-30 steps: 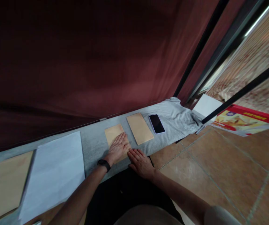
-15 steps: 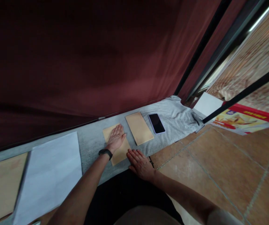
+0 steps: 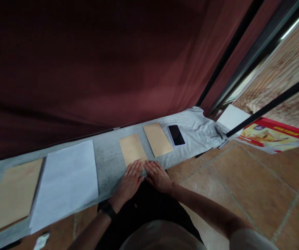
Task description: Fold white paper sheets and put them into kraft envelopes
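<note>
A small tan envelope (image 3: 133, 147) lies flat on the grey cloth, its near end under my fingers. My left hand (image 3: 130, 180), with a dark band on the wrist, rests with fingers stretched over that near edge. Beside it, my right hand (image 3: 159, 176) lies flat, its fingertips at the envelope's near right corner. Both hands hold nothing. Just to the right is a second tan envelope (image 3: 158, 139), and past it a phone (image 3: 176, 135) with a dark screen.
Left along the grey cloth (image 3: 107, 159) lie a stack of white paper (image 3: 67, 184) and a larger tan envelope (image 3: 15, 194). A dark red curtain (image 3: 99, 69) hangs behind. Black poles and a printed carton (image 3: 271, 135) stand right, over the tiled floor (image 3: 217, 187).
My left hand has slid from the middle of the envelope down to its near edge. The right hand has stayed near the same corner. The view has shifted slightly.
</note>
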### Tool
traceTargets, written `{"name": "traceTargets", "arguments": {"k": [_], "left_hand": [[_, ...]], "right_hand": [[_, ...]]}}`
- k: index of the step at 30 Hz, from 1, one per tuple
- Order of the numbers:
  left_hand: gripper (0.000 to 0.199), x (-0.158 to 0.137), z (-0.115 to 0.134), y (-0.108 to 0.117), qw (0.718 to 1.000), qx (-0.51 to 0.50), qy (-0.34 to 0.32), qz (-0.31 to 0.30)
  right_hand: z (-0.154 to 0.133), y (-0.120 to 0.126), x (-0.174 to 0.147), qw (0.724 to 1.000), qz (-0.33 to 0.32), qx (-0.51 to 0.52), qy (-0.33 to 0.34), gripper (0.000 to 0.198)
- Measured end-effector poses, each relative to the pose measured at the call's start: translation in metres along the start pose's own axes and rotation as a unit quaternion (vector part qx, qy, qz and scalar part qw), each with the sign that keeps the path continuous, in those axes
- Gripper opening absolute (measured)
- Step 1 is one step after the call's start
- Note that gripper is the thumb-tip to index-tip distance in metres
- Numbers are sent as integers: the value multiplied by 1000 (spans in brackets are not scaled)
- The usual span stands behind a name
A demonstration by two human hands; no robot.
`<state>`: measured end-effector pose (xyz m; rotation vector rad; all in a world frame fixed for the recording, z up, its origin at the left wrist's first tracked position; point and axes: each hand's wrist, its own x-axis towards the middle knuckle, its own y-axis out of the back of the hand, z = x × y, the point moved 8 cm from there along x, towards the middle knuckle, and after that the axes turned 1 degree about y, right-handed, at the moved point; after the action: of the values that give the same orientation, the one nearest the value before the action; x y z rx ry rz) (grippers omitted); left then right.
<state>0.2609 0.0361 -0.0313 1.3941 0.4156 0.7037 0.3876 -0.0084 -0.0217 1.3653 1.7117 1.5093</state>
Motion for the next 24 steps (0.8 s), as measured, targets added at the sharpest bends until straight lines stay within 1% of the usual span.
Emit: {"name": "traceTargets", "arguments": {"k": [4,9,13,15,17,19,22,24], "left_hand": [[63,-20,6,6,1000,14,12,14],[63,-27,4,4,999,24,23,20],[61,-36,-3,6,999,12,32,33],[55,-39,-8,10,999,10,41,33],[48,-36,-8,15,998,21,47,23],[43,-26,-2,21,997,48,52,9],[45,-4,13,32,992,108,66,-19],[47,10,22,38,987,131,82,-42]], "right_hand": [[-5,4,4,1000,-5,3,-5,64],[-25,0,8,1000,-21,12,12,63],[-18,0,3,1000,-9,10,-14,56],[-9,4,0,999,2,16,-30,53],[1,8,0,997,16,29,-67,49],[11,11,3,990,28,41,-129,45],[20,11,15,972,40,69,-222,41],[25,8,24,953,53,127,-271,39]]}}
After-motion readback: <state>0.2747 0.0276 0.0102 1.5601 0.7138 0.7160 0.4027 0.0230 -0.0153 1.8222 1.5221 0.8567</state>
